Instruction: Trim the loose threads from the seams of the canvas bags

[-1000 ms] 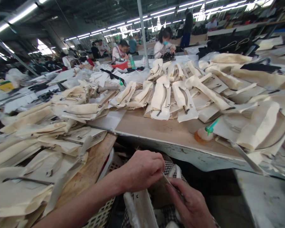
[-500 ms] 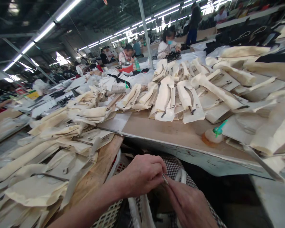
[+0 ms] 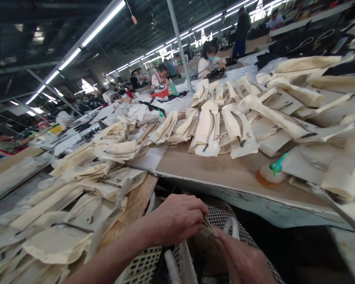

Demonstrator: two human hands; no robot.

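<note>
Over my lap, my left hand (image 3: 180, 217) is closed, its fingers pinching one edge of a thin, pale cream piece (image 3: 207, 228). My right hand (image 3: 245, 258) grips the same piece from the other side, lower and to the right. Most of the piece is hidden behind the hands, so its full shape cannot be made out. A checked cloth (image 3: 220, 211) covers my lap beneath it. White rolled edges (image 3: 232, 227) show beside my right hand.
Cream pieces with dark zippers (image 3: 207, 126) cover the table ahead, and more cream pieces (image 3: 53, 236) lie on the left. A round bottle with a green nozzle (image 3: 270, 173) stands near the table edge (image 3: 225, 193). A plastic basket (image 3: 143, 264) sits below left. Several people work beyond.
The cream piece between my hands shows more, as the hands are slightly further apart. The view has shifted a little, so the tables appear lower and further right.
</note>
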